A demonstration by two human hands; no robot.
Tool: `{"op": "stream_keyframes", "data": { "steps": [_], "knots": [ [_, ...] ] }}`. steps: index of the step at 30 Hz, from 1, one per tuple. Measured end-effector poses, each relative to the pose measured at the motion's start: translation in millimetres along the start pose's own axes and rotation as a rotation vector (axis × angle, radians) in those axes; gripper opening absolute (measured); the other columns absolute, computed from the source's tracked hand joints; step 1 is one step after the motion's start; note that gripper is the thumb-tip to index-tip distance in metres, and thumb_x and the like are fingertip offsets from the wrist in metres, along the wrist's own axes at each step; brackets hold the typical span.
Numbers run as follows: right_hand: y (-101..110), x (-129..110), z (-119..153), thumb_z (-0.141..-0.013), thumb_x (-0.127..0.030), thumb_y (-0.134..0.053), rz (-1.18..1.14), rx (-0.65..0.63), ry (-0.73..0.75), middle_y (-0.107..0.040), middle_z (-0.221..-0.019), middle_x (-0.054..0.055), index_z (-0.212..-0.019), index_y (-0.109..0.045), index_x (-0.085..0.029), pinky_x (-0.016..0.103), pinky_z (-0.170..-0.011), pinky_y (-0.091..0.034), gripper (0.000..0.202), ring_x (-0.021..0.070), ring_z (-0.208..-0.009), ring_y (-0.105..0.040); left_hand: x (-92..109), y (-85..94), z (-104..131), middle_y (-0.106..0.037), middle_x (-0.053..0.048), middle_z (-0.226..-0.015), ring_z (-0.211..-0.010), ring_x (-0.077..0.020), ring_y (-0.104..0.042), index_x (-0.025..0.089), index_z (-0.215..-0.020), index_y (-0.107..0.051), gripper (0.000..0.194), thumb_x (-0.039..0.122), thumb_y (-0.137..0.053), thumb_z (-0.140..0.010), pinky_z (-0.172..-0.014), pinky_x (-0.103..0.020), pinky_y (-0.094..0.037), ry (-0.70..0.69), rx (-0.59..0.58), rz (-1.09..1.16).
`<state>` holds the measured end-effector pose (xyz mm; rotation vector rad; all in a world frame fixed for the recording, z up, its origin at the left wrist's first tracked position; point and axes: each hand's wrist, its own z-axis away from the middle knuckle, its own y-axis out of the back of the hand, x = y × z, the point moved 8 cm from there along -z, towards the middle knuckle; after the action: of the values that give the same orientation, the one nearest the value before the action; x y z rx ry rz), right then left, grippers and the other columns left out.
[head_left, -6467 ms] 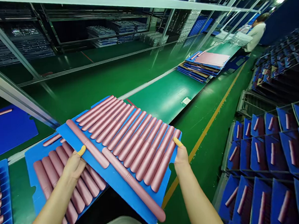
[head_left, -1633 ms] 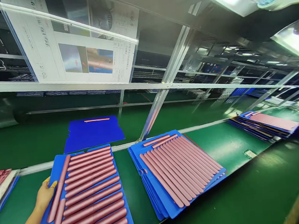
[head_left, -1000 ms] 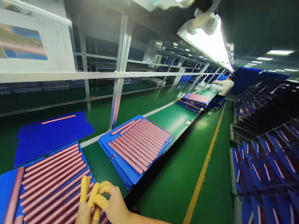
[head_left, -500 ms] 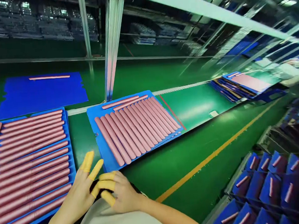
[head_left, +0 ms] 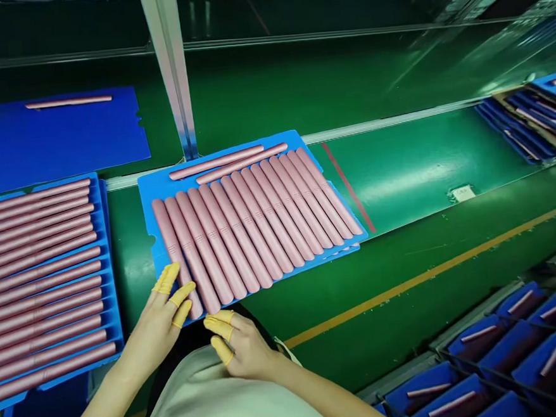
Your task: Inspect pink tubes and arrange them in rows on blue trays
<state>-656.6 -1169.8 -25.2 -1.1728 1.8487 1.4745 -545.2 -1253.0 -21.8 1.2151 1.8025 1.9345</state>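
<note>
Yellow covers sit on several fingertips of both hands. My left hand (head_left: 159,318), fingers apart, is at the near left corner of a blue sheet (head_left: 146,187), its fingertips over the lower end of the leftmost pink tube (head_left: 165,226). Near the front edge, by the ends of the leftmost tubes, my right hand (head_left: 242,344) has its fingers spread and slightly bent, with nothing seen in them. Several pink tubes lie side by side on the sheet, and two more (head_left: 217,162) lie across its far edge.
At the left, another blue tray (head_left: 107,246) holds rows of pink tubes. A dark blue sheet (head_left: 63,138) with one thin pink piece lies behind it. A metal post (head_left: 174,82) rises behind the middle sheet. Stacked blue sheets (head_left: 515,128) lie far right; divided bins (head_left: 483,359) stand lower right.
The view has turned down and toward the middle sheet. My left hand has moved from the gap beside the sheet onto its corner. My right hand has moved away from my left, its fingers less curled.
</note>
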Motion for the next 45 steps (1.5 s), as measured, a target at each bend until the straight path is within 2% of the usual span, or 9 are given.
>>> {"op": "stream_keyframes", "data": {
  "steps": [4,7,12,19,24,29,34,39,45],
  "knots": [
    [-7.8,0.3,-9.8,-0.082,-0.015,-0.049,-0.039,-0.038,0.019,-0.065,-0.099,0.011,-0.109,-0.059,-0.012,0.027,-0.085,-0.053,0.029,0.0159,-0.092,-0.061,-5.3,0.4,2.3,-0.029,-0.016,-0.147,-0.136,-0.0312,-0.029,0.018,-0.119,-0.051,0.033,0.016,-0.049,-0.086,-0.103,-0.052,-0.039,0.031,-0.030,0.033],
    [-4.8,-0.1,-11.4,-0.082,-0.014,-0.051,-0.062,-0.014,0.081,-0.067,-0.096,0.007,-0.104,-0.060,-0.015,0.024,-0.078,-0.054,0.024,0.0130,-0.087,-0.063,-5.5,2.4,0.2,-0.032,-0.016,-0.146,-0.135,-0.0301,-0.030,0.018,-0.122,-0.049,0.036,0.015,-0.050,-0.086,-0.104,-0.051,-0.038,0.048,-0.002,0.034],
    [14.1,6.7,5.2,-0.081,-0.011,-0.052,-0.036,0.089,0.179,-0.068,-0.090,0.005,-0.103,-0.059,-0.019,0.023,-0.066,-0.053,0.025,0.0110,-0.080,-0.064,10.7,5.3,-19.5,-0.043,-0.015,-0.140,-0.137,-0.0304,-0.026,0.017,-0.123,-0.050,0.039,0.011,-0.051,-0.084,-0.105,-0.052,-0.038,-0.013,0.048,-0.008],
    [35.7,23.0,30.9,-0.082,-0.010,-0.052,-0.058,0.106,0.125,-0.069,-0.090,0.007,-0.106,-0.057,-0.017,0.026,-0.063,-0.052,0.026,0.0131,-0.080,-0.064,50.3,-15.9,-64.7,-0.054,-0.008,-0.133,-0.138,-0.0288,-0.023,0.016,-0.115,-0.061,0.034,0.010,-0.047,-0.085,-0.105,-0.047,-0.041,-0.202,-0.110,-0.055],
    [57.7,24.4,34.3,-0.081,-0.007,-0.051,-0.040,0.217,0.109,-0.068,-0.087,0.007,-0.111,-0.057,-0.017,0.027,-0.063,-0.052,0.032,0.0143,-0.081,-0.064,53.4,-31.1,-67.9,-0.049,-0.011,-0.137,-0.136,-0.0313,-0.026,0.015,-0.118,-0.059,0.044,0.001,-0.047,-0.078,-0.104,-0.050,-0.040,-0.258,-0.206,-0.110],
    [81.6,32.2,42.1,-0.076,-0.003,-0.051,-0.025,0.359,0.075,-0.066,-0.088,0.010,-0.110,-0.059,-0.014,0.030,-0.063,-0.054,0.037,0.0172,-0.082,-0.063,51.2,-24.2,-66.9,-0.053,-0.015,-0.131,-0.134,-0.0317,-0.031,0.013,-0.110,-0.062,0.038,0.001,-0.045,-0.078,-0.100,-0.049,-0.043,-0.290,-0.158,-0.117],
    [100.1,45.2,49.9,-0.074,0.001,-0.051,0.030,0.458,0.017,-0.065,-0.094,0.010,-0.112,-0.059,-0.017,0.034,-0.069,-0.055,0.042,0.0177,-0.085,-0.062,71.7,-32.9,-87.1,-0.053,-0.010,-0.133,-0.135,-0.0297,-0.029,0.014,-0.121,-0.056,0.047,0.001,-0.046,-0.076,-0.105,-0.049,-0.038,-0.360,-0.165,-0.096],
    [99.4,57.0,46.4,-0.076,-0.001,-0.051,0.065,0.405,-0.058,-0.064,-0.101,0.010,-0.115,-0.056,-0.020,0.038,-0.075,-0.055,0.044,0.0194,-0.093,-0.061,85.8,-49.2,-105.3,-0.057,-0.009,-0.129,-0.130,-0.0307,-0.038,0.015,-0.114,-0.062,0.035,0.011,-0.047,-0.082,-0.103,-0.049,-0.040,-0.390,-0.203,-0.144],
    [95.2,53.1,41.4,-0.078,-0.007,-0.051,0.041,0.362,-0.010,-0.066,-0.100,0.007,-0.115,-0.054,-0.022,0.033,-0.076,-0.055,0.040,0.0166,-0.094,-0.061,76.9,-42.8,-101.3,-0.060,-0.006,-0.126,-0.127,-0.0285,-0.042,0.019,-0.112,-0.064,0.038,0.008,-0.043,-0.083,-0.100,-0.047,-0.041,-0.408,-0.187,-0.100]
  ]
}}
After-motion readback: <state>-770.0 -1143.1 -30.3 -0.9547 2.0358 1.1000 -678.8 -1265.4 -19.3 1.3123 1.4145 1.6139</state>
